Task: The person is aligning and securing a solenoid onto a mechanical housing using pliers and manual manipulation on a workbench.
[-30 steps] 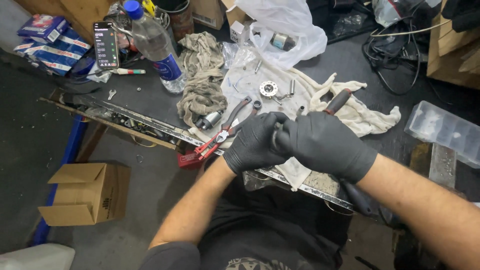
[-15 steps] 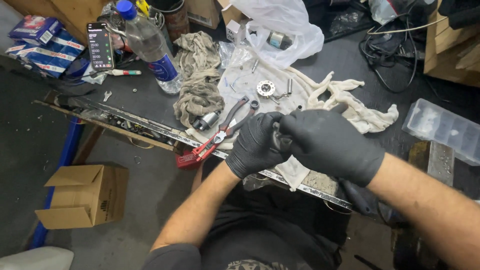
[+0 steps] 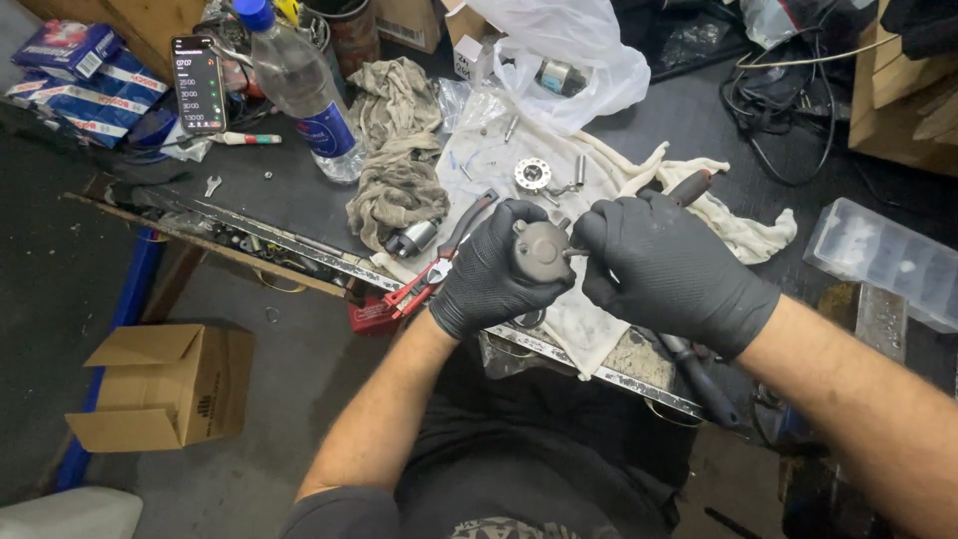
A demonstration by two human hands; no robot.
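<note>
Both my hands wear black gloves and meet over the workbench's front edge. My left hand (image 3: 489,274) grips a round grey metal housing (image 3: 542,247) with its flat face turned up towards me. My right hand (image 3: 669,269) pinches a small part at the housing's right side; what it pinches is too small to make out. Under the hands lies a stained white cloth (image 3: 589,190) with a small toothed metal disc (image 3: 532,174) and loose pins. Red-handled pliers (image 3: 434,265) lie just left of my left hand.
A grey rag (image 3: 399,150), a plastic water bottle (image 3: 299,85) and a phone with a lit screen (image 3: 199,82) sit at the back left. A white plastic bag (image 3: 569,50), cables (image 3: 788,110), a clear parts box (image 3: 878,255). A cardboard box (image 3: 165,384) on the floor.
My hands have turned the grey housing so its round face now shows between them; before, the gloves covered it. My right hand has shifted to its right side.
</note>
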